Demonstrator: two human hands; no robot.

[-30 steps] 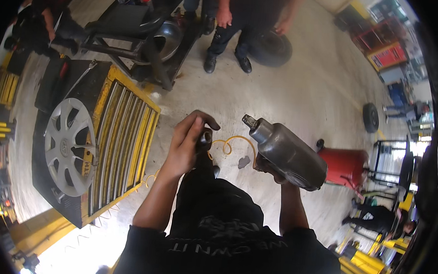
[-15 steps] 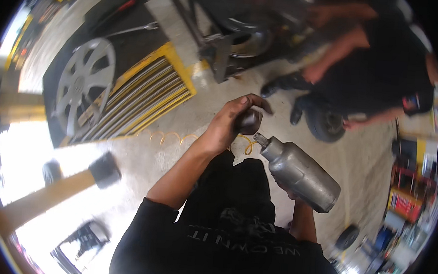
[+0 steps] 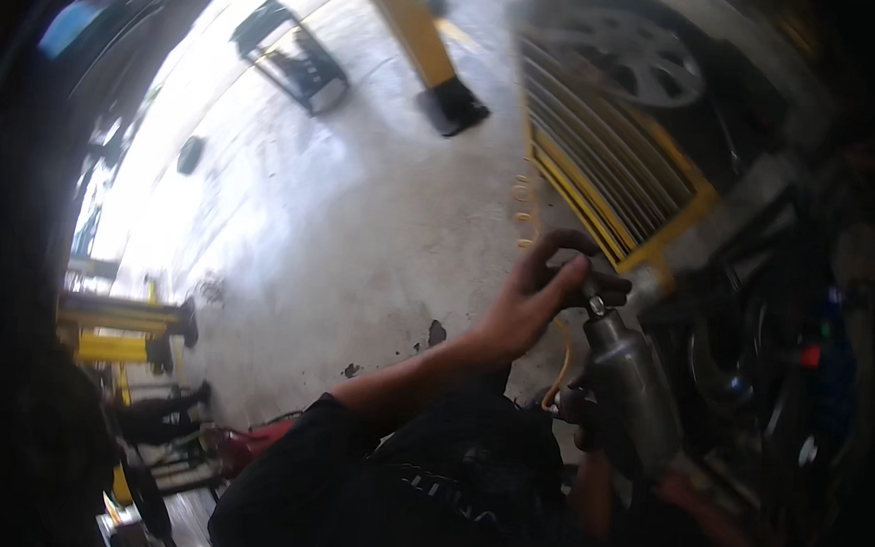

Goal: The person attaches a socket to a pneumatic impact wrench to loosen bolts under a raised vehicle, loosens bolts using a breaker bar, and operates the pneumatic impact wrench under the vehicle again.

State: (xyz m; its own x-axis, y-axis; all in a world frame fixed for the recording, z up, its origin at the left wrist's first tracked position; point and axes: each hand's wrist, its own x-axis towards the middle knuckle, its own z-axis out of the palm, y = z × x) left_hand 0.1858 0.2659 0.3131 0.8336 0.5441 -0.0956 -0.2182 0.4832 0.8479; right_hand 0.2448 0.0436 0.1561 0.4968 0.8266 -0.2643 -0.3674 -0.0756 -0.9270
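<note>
A grey metal air impact wrench (image 3: 636, 386) is tilted in front of me, its bare square drive pointing up toward my left hand. My right hand (image 3: 577, 410), in dark shade, is closed round its handle under the body. A yellow coiled air hose (image 3: 563, 366) runs down to the handle. My left hand (image 3: 546, 295) is curled beside the drive end, thumb and fingers closed on a dark socket that the fingers mostly hide.
A yellow-framed slatted ramp (image 3: 624, 165) with a grey wheel cover (image 3: 636, 60) is at upper right. A yellow lift post (image 3: 408, 26) and a black cart (image 3: 291, 54) stand farther off. An arm (image 3: 708, 516), probably another person's, shows at lower right. Dark stains (image 3: 437, 332) mark the floor.
My view has swung left, so the ramp and wheel cover now lie at the right. The socket in my left hand and the wrench's drive have come close together.
</note>
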